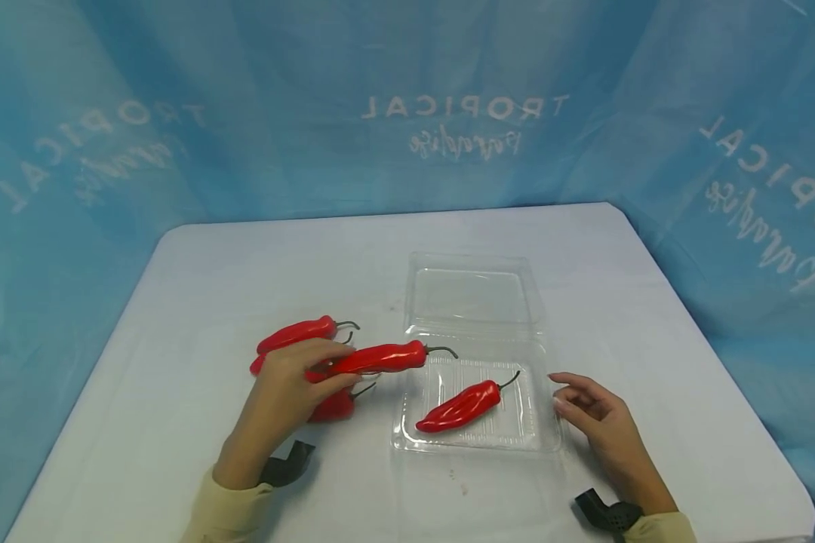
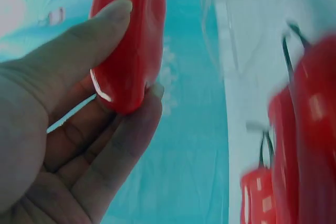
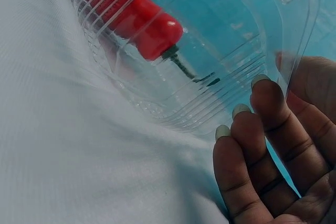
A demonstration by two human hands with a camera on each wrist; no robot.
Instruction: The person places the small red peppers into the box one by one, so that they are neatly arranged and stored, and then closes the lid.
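Note:
My left hand [image 1: 292, 377] pinches a red chili pepper [image 1: 387, 357] between thumb and fingers, its green stem pointing right toward the clear plastic clamshell container [image 1: 407, 445]. In the left wrist view the thumb lies along one side of that pepper, near its tip. Below and behind the hand lie several more red peppers [image 1: 299, 334], partly hidden by it. One red pepper [image 1: 460, 407] rests inside the container's ribbed base. My right hand [image 1: 601, 426] is at the base's right edge with loosely bent fingers; the right wrist view shows the fingertips [image 3: 260, 80] close to the clear wall.
The container's lid [image 1: 469, 294] lies folded back, away from me. Everything stands on a white-covered table [image 1: 244, 271], with a blue printed curtain [image 1: 448, 173] behind and at both sides. A dark wrist-worn device [image 1: 288, 464] sits at each sleeve.

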